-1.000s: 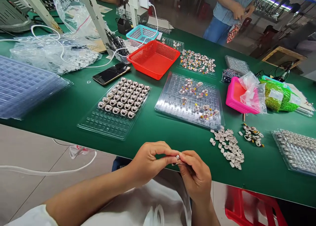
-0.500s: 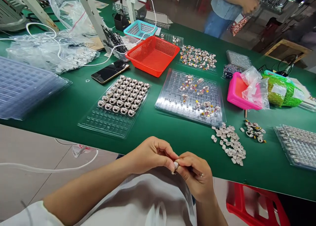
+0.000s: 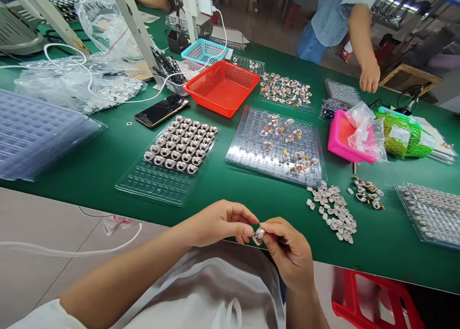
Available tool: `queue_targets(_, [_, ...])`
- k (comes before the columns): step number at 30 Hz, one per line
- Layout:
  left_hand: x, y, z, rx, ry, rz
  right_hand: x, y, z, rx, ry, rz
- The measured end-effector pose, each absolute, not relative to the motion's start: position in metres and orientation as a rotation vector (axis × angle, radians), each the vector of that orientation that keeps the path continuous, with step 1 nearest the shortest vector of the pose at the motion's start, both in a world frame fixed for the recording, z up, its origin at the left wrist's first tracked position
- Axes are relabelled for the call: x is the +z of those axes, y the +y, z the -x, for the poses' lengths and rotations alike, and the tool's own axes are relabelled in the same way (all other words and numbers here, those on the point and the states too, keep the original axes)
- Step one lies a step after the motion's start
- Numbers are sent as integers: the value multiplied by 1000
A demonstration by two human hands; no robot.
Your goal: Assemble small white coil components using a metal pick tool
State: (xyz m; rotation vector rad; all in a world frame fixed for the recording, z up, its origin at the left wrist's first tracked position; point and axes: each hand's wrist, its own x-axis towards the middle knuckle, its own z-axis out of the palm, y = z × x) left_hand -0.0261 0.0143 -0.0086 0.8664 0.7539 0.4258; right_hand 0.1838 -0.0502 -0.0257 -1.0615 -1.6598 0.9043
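Observation:
Near the table's front edge my right hand (image 3: 290, 250) pinches a small shiny silvery part (image 3: 259, 233) between thumb and fingers. Just left of it is my left hand (image 3: 224, 223), its thumb and fingers apart around the part's left side, with a fingertip close to it. Ahead and to the left lies a clear tray (image 3: 151, 184) with rows of silvery rounded parts (image 3: 176, 154). Straight ahead, a stack of clear trays (image 3: 244, 149) bears loose parts with yellow bits. Small whitish pieces (image 3: 338, 214) lie in a pile to the right.
A red basket (image 3: 226, 92), a phone (image 3: 161, 110), a pink basket (image 3: 336, 142) and green bags (image 3: 402, 135) stand farther back. Trays are stacked at the left (image 3: 43, 132) and right (image 3: 431, 214). Another person's hand (image 3: 370, 76) reaches over the back right. A red stool (image 3: 381, 300) is below.
My left fingers have parted and drawn slightly away from the small part, which my right hand holds. The other person's arm has come down towards the table at the back right.

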Motion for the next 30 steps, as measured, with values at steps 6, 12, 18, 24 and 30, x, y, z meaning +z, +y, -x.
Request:
queue_targets(6, [-15, 12, 27, 342, 652, -758, -20, -47, -184, 570, -2008, 954])
queue_targets(12, [-18, 11, 22, 386, 647, -856, -17, -45, -175, 126, -2119, 809])
queue_targets(18, [12, 15, 29, 424, 766, -1509, -22, -49, -173, 409, -1923, 876])
queue_targets(24, [34, 3, 33, 666, 548, -2172, -18, -51, -180, 869, -1668, 1016])
queue_targets(30, [24, -1, 21, 919, 524, -2262, -19, -51, -181, 876, -1638, 1133])
